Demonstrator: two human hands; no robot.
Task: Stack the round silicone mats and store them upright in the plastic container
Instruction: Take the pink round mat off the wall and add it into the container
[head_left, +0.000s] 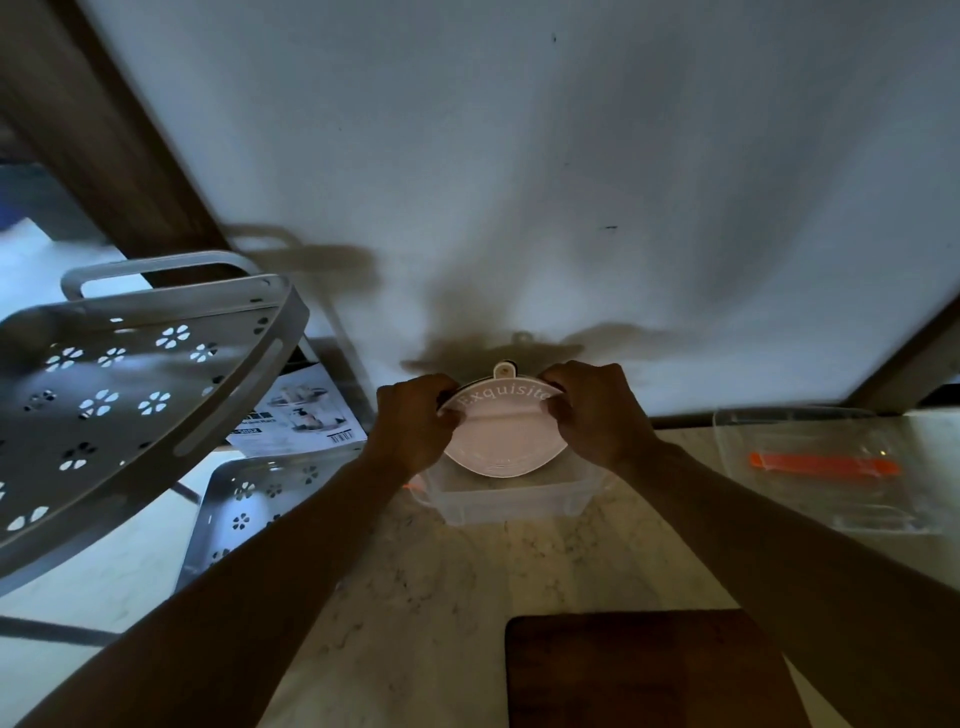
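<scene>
A stack of round silicone mats (504, 441), the front one pale pink with the word "Exquisite" and a hanging tab on top, stands upright above the clear plastic container (506, 501) on the marble counter. My left hand (415, 423) grips the stack's left edge, fingers curled round it. My right hand (597, 413) grips the right edge the same way. The mats' lower edge dips inside the container's rim. How many mats lie behind the front one is hidden.
A clear lid with an orange clip (826, 465) lies to the right. A white perforated rack (135, 384) and a paper leaflet (301, 410) stand at the left. A dark wooden board (644, 670) lies at the near edge. The wall is close behind.
</scene>
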